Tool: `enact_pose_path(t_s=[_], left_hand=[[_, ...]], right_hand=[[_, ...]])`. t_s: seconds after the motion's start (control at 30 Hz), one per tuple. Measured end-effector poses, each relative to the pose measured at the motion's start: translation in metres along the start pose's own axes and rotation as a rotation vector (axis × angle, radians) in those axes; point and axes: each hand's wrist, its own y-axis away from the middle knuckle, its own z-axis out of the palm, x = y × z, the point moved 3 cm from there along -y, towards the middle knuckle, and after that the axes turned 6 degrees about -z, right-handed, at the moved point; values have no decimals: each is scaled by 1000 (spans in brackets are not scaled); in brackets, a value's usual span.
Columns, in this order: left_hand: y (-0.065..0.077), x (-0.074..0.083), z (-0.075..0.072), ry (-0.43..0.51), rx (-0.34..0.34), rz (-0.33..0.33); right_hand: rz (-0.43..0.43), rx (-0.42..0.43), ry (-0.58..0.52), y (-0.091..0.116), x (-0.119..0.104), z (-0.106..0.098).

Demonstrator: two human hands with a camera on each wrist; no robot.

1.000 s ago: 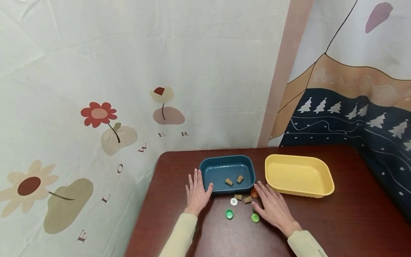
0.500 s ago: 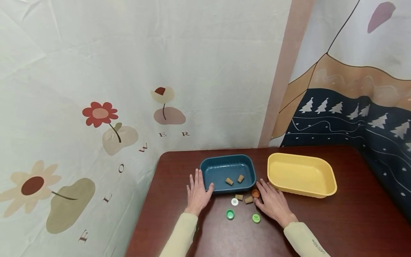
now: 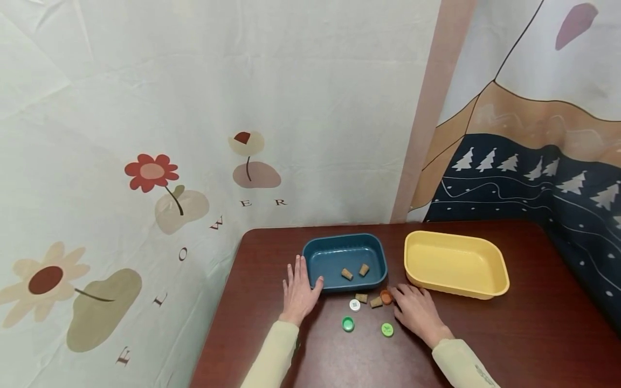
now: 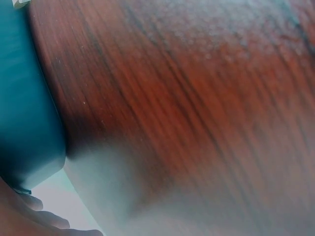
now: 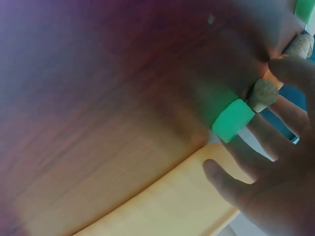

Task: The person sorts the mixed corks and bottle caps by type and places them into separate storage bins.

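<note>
My left hand point(image 3: 297, 295) rests with straight, spread fingers along the left wall of the blue bin point(image 3: 322, 269). Two corks point(image 3: 346, 274) lie in that bin. My right hand point(image 3: 414, 310) is spread low over the table, fingers slightly bent, fingertips right at an orange bottle cap point(image 3: 386, 297). In the right wrist view a green cap point(image 5: 234, 120) and a cork point(image 5: 263, 96) sit by the fingertips; the hand hides them from the head view. Left of this hand lie more corks point(image 3: 375, 302), a white cap point(image 3: 354, 305), a green cap point(image 3: 347, 324) and a light-green cap point(image 3: 387, 329).
A yellow bin point(image 3: 456, 264), with nothing visible in it, stands right of the blue one, just beyond the right hand. Both bins sit on a dark red-brown table point(image 3: 543, 323). A printed cloth point(image 3: 330, 134) hangs behind the table.
My right hand has drawn back toward me and its fingers have bent. The orange cap has slid slightly nearer, up against a cork. The left hand has kept its place.
</note>
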Motion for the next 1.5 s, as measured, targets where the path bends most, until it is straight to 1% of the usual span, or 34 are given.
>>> enact_pose_path(t_s=[0.1, 0.2, 0.33, 0.53, 0.73, 0.87, 1.17, 1.33, 1.5], left_hand=[[0, 0, 0, 1, 9, 8], [1, -1, -1, 2, 3, 0], [1, -1, -1, 11, -9, -14], [0, -1, -1, 12, -10, -12], [1, 0, -1, 20, 5, 1], [0, 0, -1, 13, 5, 2], [2, 1, -2, 18, 5, 3], [0, 1, 1, -5, -10, 4], [1, 3, 2, -10, -24, 0]], right_hand=[[-43, 39, 27, 4, -1, 0], [-68, 61, 41, 7, -2, 0], [-82, 60, 39, 11, -4, -1], [-99, 71, 26, 15, -7, -3], [-108, 100, 21, 20, -8, -5], [-112, 135, 16, 23, -9, -8], [-99, 222, -24, 26, -11, -22], [-102, 269, -40, 27, -10, -29], [-101, 283, -51, 27, -11, -35]])
